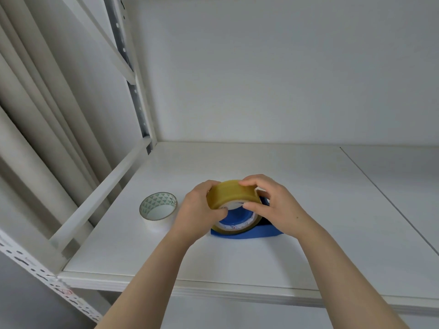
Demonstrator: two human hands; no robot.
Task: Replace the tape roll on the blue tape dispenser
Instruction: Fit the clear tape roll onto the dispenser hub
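A yellowish-brown tape roll (231,193) sits tilted on the blue tape dispenser (249,233) in the middle of the white shelf. My left hand (198,210) grips the roll's left side, thumb at its lower rim. My right hand (273,205) holds the roll's right side, fingers over the top and thumb on the white core. The dispenser is mostly hidden under the roll and my hands; only its blue base and hub show. A white, nearly used-up tape roll (158,208) with green triangles printed inside lies flat to the left, apart from my hands.
The white shelf board (308,257) has a front edge close to me and a seam on the right. A perforated metal upright (133,91) and a slanted white rail (102,193) border the left side. A white wall closes the back.
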